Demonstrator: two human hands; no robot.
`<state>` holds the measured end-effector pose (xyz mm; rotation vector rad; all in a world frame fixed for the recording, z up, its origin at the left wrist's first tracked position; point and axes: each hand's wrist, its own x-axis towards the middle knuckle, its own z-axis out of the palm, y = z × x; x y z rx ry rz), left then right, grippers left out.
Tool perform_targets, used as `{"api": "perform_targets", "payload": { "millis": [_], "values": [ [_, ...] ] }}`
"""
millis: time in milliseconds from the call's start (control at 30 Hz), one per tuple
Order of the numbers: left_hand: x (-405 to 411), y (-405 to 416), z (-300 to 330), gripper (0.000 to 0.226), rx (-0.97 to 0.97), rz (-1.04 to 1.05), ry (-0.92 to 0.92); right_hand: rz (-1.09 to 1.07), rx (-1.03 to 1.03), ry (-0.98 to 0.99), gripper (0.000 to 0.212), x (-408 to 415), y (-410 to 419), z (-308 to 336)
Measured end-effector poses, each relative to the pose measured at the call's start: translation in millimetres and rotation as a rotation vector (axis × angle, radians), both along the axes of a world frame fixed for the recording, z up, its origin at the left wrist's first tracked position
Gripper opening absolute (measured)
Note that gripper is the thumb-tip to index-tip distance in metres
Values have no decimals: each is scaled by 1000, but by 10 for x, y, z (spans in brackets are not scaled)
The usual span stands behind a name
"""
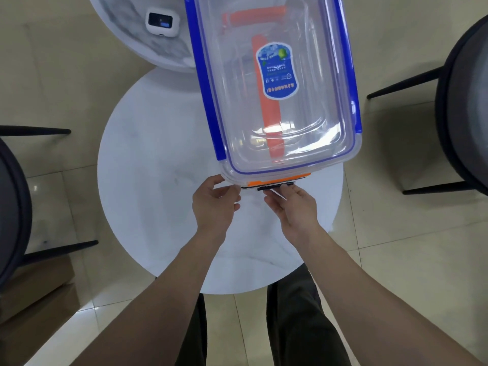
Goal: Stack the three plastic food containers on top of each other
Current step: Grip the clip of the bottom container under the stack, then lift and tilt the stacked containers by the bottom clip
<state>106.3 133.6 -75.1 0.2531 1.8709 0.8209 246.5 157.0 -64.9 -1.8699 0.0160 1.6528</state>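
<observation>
A clear container with blue side clips (274, 83) and a blue label sits on top of a stack on the round white table (158, 186). Under it shows an orange-clipped container (269, 183), its orange clips visible through the clear plastic. A dark-edged container (276, 187) peeks out at the bottom of the stack's near end. My left hand (214, 200) touches the near left corner of the stack, fingers spread. Just below the dark edge, my right hand (293, 207) lies palm up with its fingers at that edge. Whether either hand grips anything is unclear.
A white device with a dark screen (161, 21) lies on a second round table (126, 30) at the back left. Dark chairs stand at the right (459, 101) and left (13, 207). A cardboard box (34, 291) sits on the floor at the left.
</observation>
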Motion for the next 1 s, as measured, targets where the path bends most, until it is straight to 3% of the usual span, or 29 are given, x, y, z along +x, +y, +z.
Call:
{"api": "perform_targets", "payload": {
  "millis": [633,1000],
  "values": [
    [745,314,22,28,-19,43,-56,148,55,-79,24,777,579,-74],
    [913,345,-89,28,-34,23,-31,174,117,-119,12,891,727,-39]
  ]
}}
